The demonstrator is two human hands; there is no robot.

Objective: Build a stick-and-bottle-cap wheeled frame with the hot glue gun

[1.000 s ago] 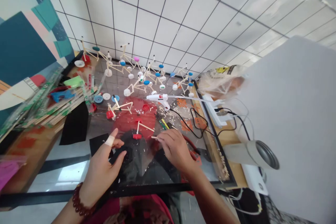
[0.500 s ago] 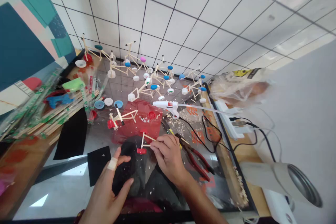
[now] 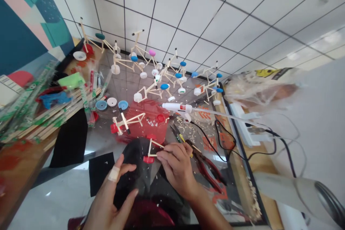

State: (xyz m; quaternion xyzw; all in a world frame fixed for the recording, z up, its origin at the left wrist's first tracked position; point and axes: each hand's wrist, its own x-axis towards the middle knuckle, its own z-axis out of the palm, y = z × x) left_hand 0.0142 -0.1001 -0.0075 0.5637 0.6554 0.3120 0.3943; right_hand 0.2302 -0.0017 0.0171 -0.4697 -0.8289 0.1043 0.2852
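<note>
Between the fingers of my right hand [image 3: 176, 165] is the end of a small wooden-stick frame [image 3: 150, 148] with red bottle caps at its corners. One red cap [image 3: 148, 159] faces the near side. My left hand [image 3: 113, 190] is apart from it on the left, fingers spread and holding nothing, with a pale bandage round one finger. Farther off, a second stick frame [image 3: 136, 118] with a red cap and a black-tipped crossbar lies on the table. Beside it sit blue and white caps [image 3: 123, 105], and a loose red cap [image 3: 160, 118] lies on a red sheet.
Several stick tricycle models [image 3: 161, 91] with coloured caps stand at the back. A white glue gun [image 3: 175, 107] and red-handled pliers [image 3: 208, 169] lie to the right. Packaged sticks [image 3: 61, 115] and black pieces [image 3: 101, 172] are on the left. A lamp-like grey object [image 3: 291, 187] stands right.
The view has shifted slightly, so most things sit a little differently in it. My right hand keeps its hold on the stick frame, and my left hand stays spread.
</note>
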